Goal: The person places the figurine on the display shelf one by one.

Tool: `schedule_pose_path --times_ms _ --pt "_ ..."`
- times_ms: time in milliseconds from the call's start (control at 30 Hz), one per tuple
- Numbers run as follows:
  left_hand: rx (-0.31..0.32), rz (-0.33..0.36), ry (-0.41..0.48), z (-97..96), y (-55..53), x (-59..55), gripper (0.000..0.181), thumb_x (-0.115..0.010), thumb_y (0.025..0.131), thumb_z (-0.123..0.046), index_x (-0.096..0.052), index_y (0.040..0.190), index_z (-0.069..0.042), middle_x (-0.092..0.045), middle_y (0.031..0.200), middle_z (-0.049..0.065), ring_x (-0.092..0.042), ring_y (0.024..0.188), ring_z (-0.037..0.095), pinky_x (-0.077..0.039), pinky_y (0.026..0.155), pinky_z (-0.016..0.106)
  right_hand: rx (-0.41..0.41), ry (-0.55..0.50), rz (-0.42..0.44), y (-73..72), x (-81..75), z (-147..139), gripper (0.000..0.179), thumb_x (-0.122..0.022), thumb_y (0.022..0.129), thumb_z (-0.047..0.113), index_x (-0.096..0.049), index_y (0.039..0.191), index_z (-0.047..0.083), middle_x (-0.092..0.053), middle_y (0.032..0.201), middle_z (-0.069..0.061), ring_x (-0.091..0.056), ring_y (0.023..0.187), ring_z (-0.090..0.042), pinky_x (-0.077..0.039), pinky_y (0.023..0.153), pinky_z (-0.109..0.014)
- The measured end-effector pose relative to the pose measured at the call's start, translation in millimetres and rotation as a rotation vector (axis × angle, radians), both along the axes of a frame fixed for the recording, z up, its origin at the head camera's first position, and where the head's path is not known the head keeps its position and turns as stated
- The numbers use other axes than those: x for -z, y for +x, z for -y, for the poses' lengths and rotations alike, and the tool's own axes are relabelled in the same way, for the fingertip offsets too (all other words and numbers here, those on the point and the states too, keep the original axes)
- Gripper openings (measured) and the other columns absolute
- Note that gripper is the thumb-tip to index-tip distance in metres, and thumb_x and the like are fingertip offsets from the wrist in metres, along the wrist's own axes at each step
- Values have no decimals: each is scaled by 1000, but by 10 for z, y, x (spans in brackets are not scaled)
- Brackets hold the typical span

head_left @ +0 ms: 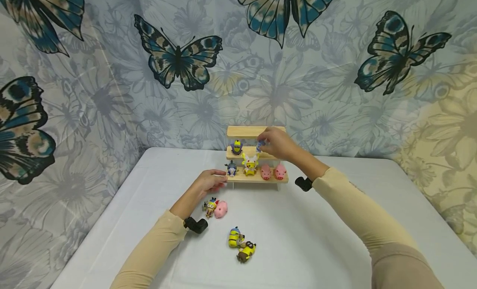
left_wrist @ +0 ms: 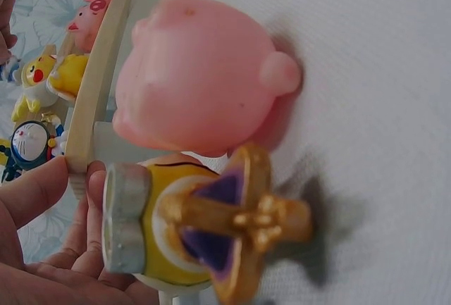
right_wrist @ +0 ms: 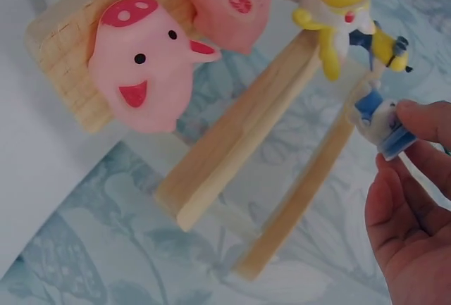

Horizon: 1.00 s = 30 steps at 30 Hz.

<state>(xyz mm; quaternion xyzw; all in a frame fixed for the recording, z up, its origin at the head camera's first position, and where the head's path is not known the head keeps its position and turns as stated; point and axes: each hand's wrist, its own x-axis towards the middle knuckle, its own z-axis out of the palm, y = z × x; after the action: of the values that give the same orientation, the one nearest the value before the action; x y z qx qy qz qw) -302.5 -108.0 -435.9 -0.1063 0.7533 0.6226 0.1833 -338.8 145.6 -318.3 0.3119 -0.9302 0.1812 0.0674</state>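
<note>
My right hand (head_left: 277,143) pinches a small blue-and-white figurine (right_wrist: 382,123) between thumb and fingers, at the right part of the middle step of a wooden display shelf (head_left: 257,178). With thumb and fingertips my left hand (head_left: 210,182) grips the left end of the lowest step. That step bears a dark-hooded figurine (head_left: 232,169), a yellow figure in white (head_left: 250,164) and two pink pigs, one (head_left: 266,172) beside the other (head_left: 280,172). A yellow-and-purple figurine (head_left: 236,147) stands on the middle step. In the right wrist view the pigs' faces show clearly.
On the white table (head_left: 316,239), below my left hand, lie a goggled yellow figurine (head_left: 210,207) and a pink pig (head_left: 221,209), side by side. Nearer me are two more yellow figurines, one (head_left: 235,238) against the other (head_left: 246,252). A butterfly-print cloth (head_left: 208,111) hangs behind the shelf.
</note>
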Motion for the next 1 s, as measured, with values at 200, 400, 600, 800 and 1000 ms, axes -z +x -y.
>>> schedule_pose_path --times_ms 200,400,600,800,1000 --pt "11 -4 -1 3 1 -9 37 -66 92 -15 -60 127 -6 -72 82 -4 -63 68 6 -47 62 22 -11 41 -43 -50 59 49 25 -71 87 10 -71 109 -1 -65 104 -15 -61 93 -28 -52 81 -40" --pt "6 4 -11 -2 0 -34 36 -67 92 -16 -61 127 -7 -72 82 -4 -64 70 6 -47 63 22 -14 49 -80 -113 108 86 24 -72 86 10 -71 106 -2 -66 104 -16 -61 95 -29 -51 82 -40" --pt "7 5 -8 1 -4 -23 36 -67 92 -17 -61 127 -7 -71 82 -4 -64 71 7 -48 65 23 -13 63 -67 -148 131 134 23 -71 86 9 -71 107 -3 -66 106 -16 -61 101 -31 -51 89 -42" --pt "6 -1 9 6 -9 -10 36 -67 92 -16 -61 127 -7 -70 79 -5 -64 69 6 -48 64 23 11 93 -28 -164 159 190 23 -71 86 8 -72 107 -1 -67 106 -14 -61 103 -30 -51 90 -41" --pt "3 11 8 -1 -1 -9 37 -67 92 -16 -61 127 -7 -72 85 -1 -63 70 7 -47 62 22 18 101 -19 -163 202 201 20 -72 86 9 -72 105 2 -66 104 -12 -60 101 -29 -51 88 -41"
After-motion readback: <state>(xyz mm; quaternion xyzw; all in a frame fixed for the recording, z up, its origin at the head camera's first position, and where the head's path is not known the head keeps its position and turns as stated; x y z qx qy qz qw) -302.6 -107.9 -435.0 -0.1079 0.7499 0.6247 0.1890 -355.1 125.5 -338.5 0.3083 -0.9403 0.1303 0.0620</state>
